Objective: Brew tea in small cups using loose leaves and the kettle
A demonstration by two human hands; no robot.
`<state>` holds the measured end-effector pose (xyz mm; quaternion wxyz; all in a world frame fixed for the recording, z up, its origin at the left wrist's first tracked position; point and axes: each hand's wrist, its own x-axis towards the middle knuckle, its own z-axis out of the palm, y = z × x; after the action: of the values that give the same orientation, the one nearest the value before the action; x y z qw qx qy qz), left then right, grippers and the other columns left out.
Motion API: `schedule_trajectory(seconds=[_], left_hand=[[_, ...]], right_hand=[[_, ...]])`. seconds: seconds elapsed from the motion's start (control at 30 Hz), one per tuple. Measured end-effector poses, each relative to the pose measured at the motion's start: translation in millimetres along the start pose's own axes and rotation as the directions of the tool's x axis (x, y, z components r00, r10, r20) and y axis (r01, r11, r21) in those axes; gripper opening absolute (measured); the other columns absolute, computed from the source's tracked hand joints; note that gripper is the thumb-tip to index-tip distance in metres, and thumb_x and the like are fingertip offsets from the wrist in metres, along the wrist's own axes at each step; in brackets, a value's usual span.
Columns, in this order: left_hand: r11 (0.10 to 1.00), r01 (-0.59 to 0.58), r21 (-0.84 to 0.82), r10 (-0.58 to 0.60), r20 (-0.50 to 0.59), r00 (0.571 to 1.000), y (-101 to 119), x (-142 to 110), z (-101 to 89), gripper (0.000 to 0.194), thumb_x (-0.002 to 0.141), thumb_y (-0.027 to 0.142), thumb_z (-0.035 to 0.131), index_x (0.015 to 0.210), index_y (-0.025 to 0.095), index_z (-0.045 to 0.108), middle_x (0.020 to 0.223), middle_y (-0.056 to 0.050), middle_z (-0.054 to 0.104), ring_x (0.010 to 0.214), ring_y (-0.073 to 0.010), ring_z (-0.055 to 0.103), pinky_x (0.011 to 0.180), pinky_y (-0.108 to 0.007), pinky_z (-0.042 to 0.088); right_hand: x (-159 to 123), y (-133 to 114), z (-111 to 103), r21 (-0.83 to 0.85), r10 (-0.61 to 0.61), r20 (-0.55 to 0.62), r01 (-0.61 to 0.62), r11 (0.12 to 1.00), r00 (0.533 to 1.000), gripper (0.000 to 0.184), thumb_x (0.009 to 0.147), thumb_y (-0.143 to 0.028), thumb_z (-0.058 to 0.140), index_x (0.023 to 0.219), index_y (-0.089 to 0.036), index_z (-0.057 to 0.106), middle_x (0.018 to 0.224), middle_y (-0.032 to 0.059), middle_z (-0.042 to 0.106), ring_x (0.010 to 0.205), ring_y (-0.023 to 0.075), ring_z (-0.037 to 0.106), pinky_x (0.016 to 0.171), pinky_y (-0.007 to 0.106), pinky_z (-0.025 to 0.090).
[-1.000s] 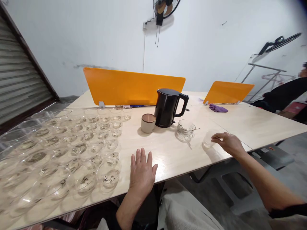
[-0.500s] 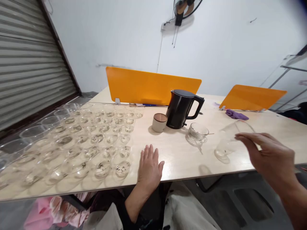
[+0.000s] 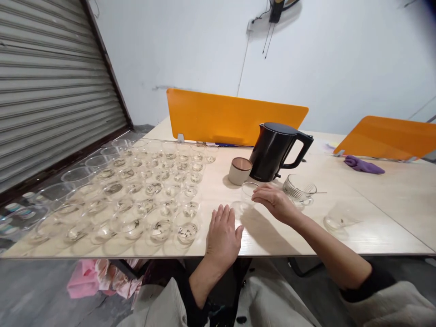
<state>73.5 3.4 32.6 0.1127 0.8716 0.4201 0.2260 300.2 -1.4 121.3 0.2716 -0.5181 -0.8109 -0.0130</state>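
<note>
Head view: right hand [image 3: 277, 205] has a clear plastic cup [image 3: 248, 195] in a narrow fingertip pinch on its right side. Cup's long axis is roughly upright; can't tell if its base touches the desk [image 3: 218, 193]. Left hand [image 3: 224, 236] is palm down, fingers straight, holding nothing; cup sits just past its fingertips, toward the right. Right is nearer, already touching. Filled cups [image 3: 187, 230] are left of left fingers, electric kettle [image 3: 272, 152] beyond right fingers.
</note>
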Motion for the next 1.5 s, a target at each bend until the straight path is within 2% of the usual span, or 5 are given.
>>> schedule_trajectory(seconds=[0.37, 0.6, 0.83, 1.23, 1.5], left_hand=[[1.0, -0.026, -0.006, 0.026, -0.043, 0.999, -0.6, -0.9, 4.6, 0.052, 0.101, 0.033, 0.054, 0.146, 0.006, 0.054, 0.157, -0.02, 0.051, 0.152, -0.0363, 0.04, 0.125, -0.058, 0.033], [1.0, -0.021, -0.012, 0.02, -0.032, 0.999, -0.3, -0.5, 4.9, 0.053, 0.1, 0.032, 0.055, 0.146, 0.006, 0.054, 0.156, -0.02, 0.051, 0.152, -0.0365, 0.039, 0.126, -0.059, 0.033], [1.0, -0.019, -0.019, 0.019, -0.015, 1.0, -0.2, -0.4, 2.5, 0.054, 0.1, 0.032, 0.057, 0.146, 0.005, 0.054, 0.157, -0.021, 0.051, 0.152, -0.0371, 0.039, 0.126, -0.058, 0.032], [0.999, -0.027, -0.016, 0.027, -0.022, 0.999, -0.9, -1.4, 2.3, 0.053, 0.099, 0.033, 0.058, 0.146, 0.007, 0.055, 0.157, -0.021, 0.051, 0.153, -0.037, 0.038, 0.126, -0.059, 0.032], [0.999, -0.019, -0.032, 0.019, -0.01, 1.0, -0.1, -0.6, 1.9, 0.054, 0.1, 0.036, 0.056, 0.147, 0.008, 0.055, 0.159, -0.018, 0.049, 0.153, -0.0363, 0.037, 0.127, -0.058, 0.031]], right_hand=[[-8.4, 7.8, 24.8, 0.067, -0.087, -0.033, 0.089, 0.994, 0.996, 0.018, 0.102, -0.022, 0.058, 0.098, -0.022, 0.076, 0.093, 0.0071, 0.076, 0.107, 0.0245, 0.068, 0.088, 0.039, 0.059], [-16.2, 10.8, 24.4, 0.053, -0.092, -0.117, 0.099, 0.994, 0.989, 0.023, 0.097, -0.023, 0.068, 0.119, -0.024, 0.073, 0.117, 0.0092, 0.077, 0.118, 0.0271, 0.067, 0.097, 0.048, 0.059], [-14.4, 13.5, 31.4, 0.051, -0.112, -0.133, 0.12, 0.991, 0.985, 0.014, 0.098, -0.02, 0.065, 0.103, -0.024, 0.077, 0.109, 0.0076, 0.079, 0.113, 0.0256, 0.068, 0.092, 0.045, 0.062], [-6.5, 10.4, 35.8, 0.099, -0.108, -0.128, 0.121, 0.988, 0.986, 0.016, 0.099, -0.022, 0.063, 0.104, -0.026, 0.078, 0.107, 0.0075, 0.08, 0.113, 0.0259, 0.069, 0.09, 0.044, 0.063], [-2.9, 8.9, 6.6, 0.007, 0.018, -0.217, -0.017, 1.0, 0.976, 0.036, 0.098, -0.036, 0.068, 0.133, -0.026, 0.068, 0.132, 0.0099, 0.072, 0.127, 0.0288, 0.062, 0.107, 0.052, 0.053]])
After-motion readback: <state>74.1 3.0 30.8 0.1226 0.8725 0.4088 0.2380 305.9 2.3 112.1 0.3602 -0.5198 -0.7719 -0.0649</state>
